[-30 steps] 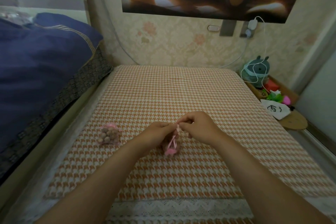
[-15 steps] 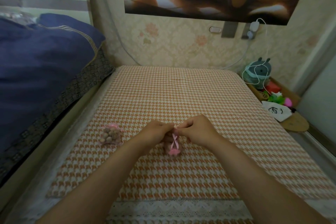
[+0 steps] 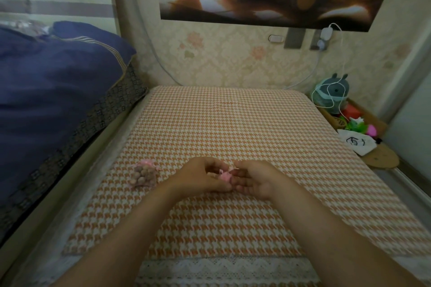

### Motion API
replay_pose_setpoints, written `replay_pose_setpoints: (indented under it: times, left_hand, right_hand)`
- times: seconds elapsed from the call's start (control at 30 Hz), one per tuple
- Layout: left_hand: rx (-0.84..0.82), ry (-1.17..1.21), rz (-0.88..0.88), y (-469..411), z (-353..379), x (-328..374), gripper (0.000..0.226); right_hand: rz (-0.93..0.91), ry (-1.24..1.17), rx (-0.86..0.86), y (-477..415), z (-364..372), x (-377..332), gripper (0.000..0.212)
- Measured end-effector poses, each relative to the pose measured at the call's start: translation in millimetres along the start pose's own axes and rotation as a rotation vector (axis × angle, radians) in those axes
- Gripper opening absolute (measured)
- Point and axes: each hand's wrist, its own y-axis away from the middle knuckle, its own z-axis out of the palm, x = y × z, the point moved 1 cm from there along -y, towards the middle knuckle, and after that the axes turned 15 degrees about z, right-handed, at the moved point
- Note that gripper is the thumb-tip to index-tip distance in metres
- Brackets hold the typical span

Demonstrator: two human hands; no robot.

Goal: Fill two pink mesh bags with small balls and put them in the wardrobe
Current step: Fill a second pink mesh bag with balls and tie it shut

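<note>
One pink mesh bag (image 3: 144, 174) full of small brown balls lies tied on the orange houndstooth mat (image 3: 233, 128), left of my hands. A second pink mesh bag (image 3: 225, 175) is cupped between both hands; only its pink top shows. My left hand (image 3: 200, 176) curls around its left side. From the right, my right hand (image 3: 253, 179) holds it with the palm turned up. Both hands rest on the mat. No wardrobe is in view.
A dark blue quilt (image 3: 46, 91) lies on the bed at the left. At the right edge a shelf holds a grey plush toy (image 3: 332, 91), a white pouch (image 3: 355, 143) and small coloured items. A charger cable (image 3: 335, 72) hangs from the wall socket.
My hands have dropped from pulling the pink ribbon at the bag's top to cupping the bag between them on the mat. The ribbon loops are hidden now. The filled bag stayed put.
</note>
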Motion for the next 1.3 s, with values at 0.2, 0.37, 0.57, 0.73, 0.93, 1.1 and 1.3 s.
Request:
replay_pose_setpoints:
  times: [0.2, 0.37, 0.57, 0.73, 0.93, 1.1, 1.3]
  left_hand:
    - [0.274, -0.211, 0.011, -3, -1, -10, 0.021]
    - [0.311, -0.424, -0.008, -3, -5, -12, 0.017]
    - [0.362, -0.441, -0.02, -8, -1, -16, 0.023]
    - [0.357, -0.398, 0.016, -11, 2, -19, 0.021]
    - [0.362, -0.341, 0.035, -9, 3, -24, 0.029]
    - [0.402, -0.256, 0.086, -7, 5, -25, 0.023]
    - [0.515, -0.1, 0.079, -12, 7, -31, 0.015]
  right_hand:
    - [0.037, -0.064, -0.033, -6, -1, 0, 0.024]
    - [-0.142, 0.162, 0.127, -3, -2, 1, 0.014]
    - [-0.85, 0.801, 0.459, -5, 0, 5, 0.016]
    - [-1.044, 1.039, 0.433, -9, 7, 8, 0.011]
    - [-0.984, 0.99, 0.51, -14, 11, 7, 0.008]
    - [-0.872, 0.912, 0.496, -16, 12, 5, 0.011]
    - [-0.793, 0.78, 0.431, -19, 10, 8, 0.014]
